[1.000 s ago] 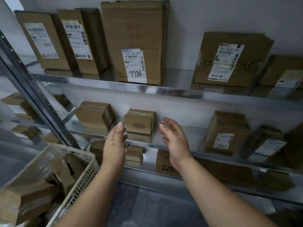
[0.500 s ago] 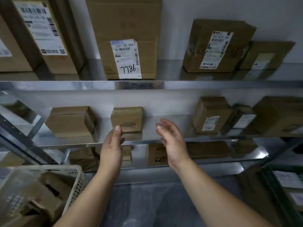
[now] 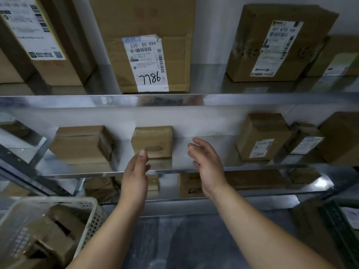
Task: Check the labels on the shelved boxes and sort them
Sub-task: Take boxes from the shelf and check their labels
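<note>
A small brown box with a printed oval mark (image 3: 155,138) stands at the back of the middle metal shelf (image 3: 194,168). My left hand (image 3: 136,173) reaches up with straight fingers, its fingertips overlapping the box's lower left corner; contact cannot be judged. My right hand (image 3: 208,167) is raised to the right of the box, fingers relaxed, holding nothing. On the upper shelf stands a tall box (image 3: 143,26) whose label reads 7786. A smaller box (image 3: 260,131) at the middle shelf's right carries the same number.
A plain box (image 3: 81,144) stands left of the small one. More labelled boxes (image 3: 275,43) fill the upper shelf and the right end. A white plastic basket (image 3: 91,216) with cardboard boxes sits at lower left. Flat boxes (image 3: 191,185) lie on the lower shelf.
The view has shifted closer to the shelves and to the right. Both hands stay raised either side of the small box, slightly nearer to it.
</note>
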